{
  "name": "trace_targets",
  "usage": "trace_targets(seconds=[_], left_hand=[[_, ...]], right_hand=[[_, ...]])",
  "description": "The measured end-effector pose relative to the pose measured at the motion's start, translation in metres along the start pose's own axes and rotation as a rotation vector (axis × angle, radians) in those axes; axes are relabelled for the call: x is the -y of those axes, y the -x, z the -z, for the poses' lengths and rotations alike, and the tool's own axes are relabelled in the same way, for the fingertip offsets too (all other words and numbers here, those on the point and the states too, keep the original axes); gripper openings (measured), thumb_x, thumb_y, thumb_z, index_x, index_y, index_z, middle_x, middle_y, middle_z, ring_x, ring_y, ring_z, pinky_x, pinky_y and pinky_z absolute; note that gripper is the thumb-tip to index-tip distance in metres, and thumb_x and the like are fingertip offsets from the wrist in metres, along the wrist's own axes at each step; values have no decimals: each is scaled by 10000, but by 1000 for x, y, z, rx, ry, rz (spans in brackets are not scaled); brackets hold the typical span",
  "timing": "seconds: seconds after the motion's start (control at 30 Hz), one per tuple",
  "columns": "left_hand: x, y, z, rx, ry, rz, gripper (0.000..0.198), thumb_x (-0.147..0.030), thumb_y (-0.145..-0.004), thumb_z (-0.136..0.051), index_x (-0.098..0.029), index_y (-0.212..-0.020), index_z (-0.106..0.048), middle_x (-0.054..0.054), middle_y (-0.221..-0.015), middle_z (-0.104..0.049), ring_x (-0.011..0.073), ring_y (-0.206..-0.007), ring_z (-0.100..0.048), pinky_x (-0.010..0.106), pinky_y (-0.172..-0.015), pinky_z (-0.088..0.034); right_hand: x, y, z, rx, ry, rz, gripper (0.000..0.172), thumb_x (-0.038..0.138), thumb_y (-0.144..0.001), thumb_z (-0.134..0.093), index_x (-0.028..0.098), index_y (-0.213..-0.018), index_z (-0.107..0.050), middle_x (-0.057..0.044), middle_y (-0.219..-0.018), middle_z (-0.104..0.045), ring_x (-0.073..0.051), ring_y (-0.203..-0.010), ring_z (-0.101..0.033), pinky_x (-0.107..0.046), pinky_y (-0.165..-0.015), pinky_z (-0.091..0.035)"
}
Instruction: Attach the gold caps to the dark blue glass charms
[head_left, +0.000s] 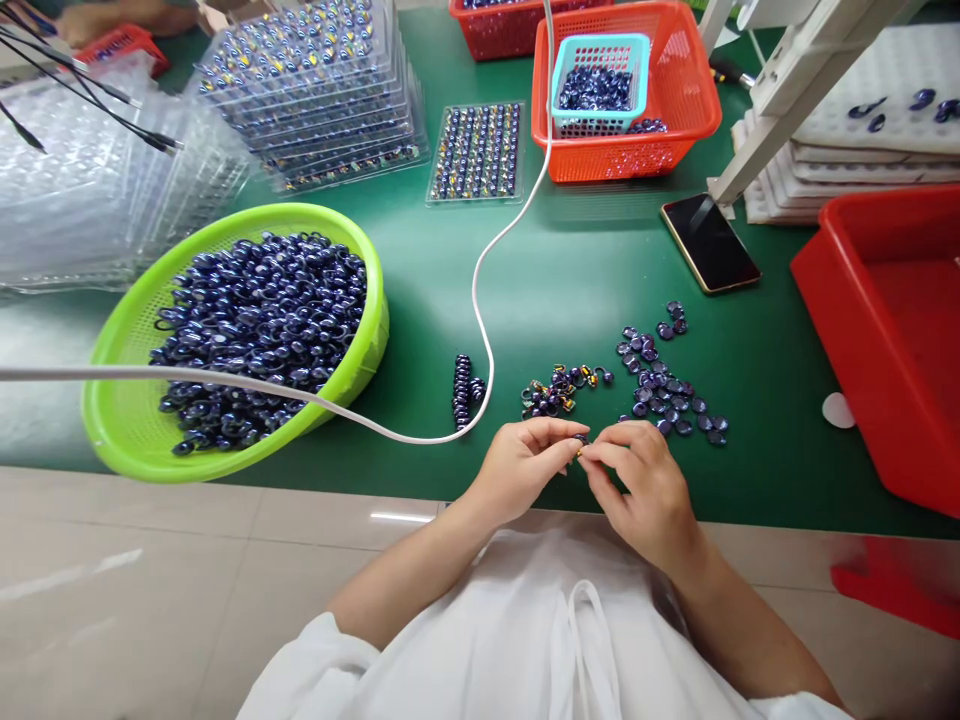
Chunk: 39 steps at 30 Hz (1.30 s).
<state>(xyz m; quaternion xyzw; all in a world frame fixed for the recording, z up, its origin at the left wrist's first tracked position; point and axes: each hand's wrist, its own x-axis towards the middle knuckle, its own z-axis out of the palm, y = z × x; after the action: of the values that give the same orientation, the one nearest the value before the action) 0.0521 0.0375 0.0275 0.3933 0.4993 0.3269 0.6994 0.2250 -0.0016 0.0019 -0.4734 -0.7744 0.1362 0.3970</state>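
Above the table's front edge, my left hand (531, 462) pinches a small shiny dark-blue piece (581, 438) between thumb and forefinger. My right hand (645, 485) meets it there, its thumb and fingers closed on a tiny gold-coloured part (579, 453); the fingers hide most of both. Just beyond my hands lies a loose pile of dark ring-like pieces with gold bits (559, 390). Flat dark-blue round caps (664, 390) are scattered to its right. Left of the pile, a row of stacked dark rings (461, 392) lies close to a white cable.
A green basket (375, 300) heaped with dark rings stands left. The white cable (480, 290) crosses the table. Behind are stacked clear trays (315, 110), one filled tray (478, 152) and an orange basket (697, 110). A phone (711, 243) and red bin (847, 300) are right.
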Motion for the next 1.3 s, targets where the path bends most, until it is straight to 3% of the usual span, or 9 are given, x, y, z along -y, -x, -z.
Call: trace_targets(seconds=[0.2, 0.37, 0.53, 0.7, 0.87, 1.0, 1.13, 1.3], left_hand=[[12, 4, 5, 47, -86, -79, 304, -276, -815, -746, -166, -1094, -790, 98, -987, -783, 186, -812, -692, 290, -729, -581], [19, 5, 2, -15, -239, -310, 227, -279, -829, -765, -216, -1042, -813, 75, -900, -773, 193, -833, -696, 299, -774, -555], [15, 6, -1, -34, -204, -324, 168, -276, -822, -772, -214, -969, -825, 69, -879, -780, 183, -800, -694, 286, -750, -543], [7, 6, 4, 31, 1, -80, 187, -318, -776, -805, -169, -889, -812, 67, -829, -777, 158, -715, -659, 263, -674, -522], [7, 0, 10, 73, 155, 42, 221, -323, -720, -840, -151, -853, -801, 33, -715, -721, 98, -589, -545, 241, -595, -433], [7, -2, 10, 152, 180, 128, 258, -337, -713, -840, -139, -873, -802, 51, -744, -728, 104, -588, -556, 247, -583, -424], [2, 0, 7, 121, 126, 71, 254, -335, -712, -843, -153, -886, -815, 30, -686, -717, 97, -569, -541, 244, -591, -448], [-1, 7, 5, 75, -14, -26, 253, -338, -758, -808, -173, -949, -827, 57, -790, -764, 120, -635, -589, 246, -619, -496]], right_hand=[[1, -4, 0, -13, -181, -221, 125, 127, -931, -593, 239, -987, -595, -42, -927, -619, -200, -896, -610, -361, -790, -505], [2, -6, 2, 18, -338, -428, 73, 214, -957, -600, 233, -891, -579, -6, -866, -603, -153, -811, -590, -293, -736, -487], [3, -4, 4, 60, -435, -529, 91, 282, -966, -601, 235, -894, -572, 3, -848, -587, -140, -772, -572, -268, -701, -484], [0, -1, 8, 116, -503, -438, 58, 227, -984, -552, 247, -986, -607, -15, -893, -608, -153, -812, -596, -279, -717, -513], [-9, 0, 17, 146, -316, -31, 407, 84, -949, -522, 348, -1232, -649, -34, -1036, -616, -151, -859, -632, -303, -736, -540], [-13, 0, 19, 102, -75, 174, 395, 82, -902, -607, 364, -1166, -690, -32, -1017, -656, -166, -875, -651, -351, -776, -533], [-13, 3, 16, 74, -118, 154, 466, 48, -866, -636, 308, -1252, -623, -47, -1003, -697, -177, -870, -664, -352, -758, -551], [-7, 5, 13, 1, -206, 29, 468, 33, -848, -627, 298, -1233, -622, -44, -988, -722, -187, -843, -688, -348, -718, -576]])
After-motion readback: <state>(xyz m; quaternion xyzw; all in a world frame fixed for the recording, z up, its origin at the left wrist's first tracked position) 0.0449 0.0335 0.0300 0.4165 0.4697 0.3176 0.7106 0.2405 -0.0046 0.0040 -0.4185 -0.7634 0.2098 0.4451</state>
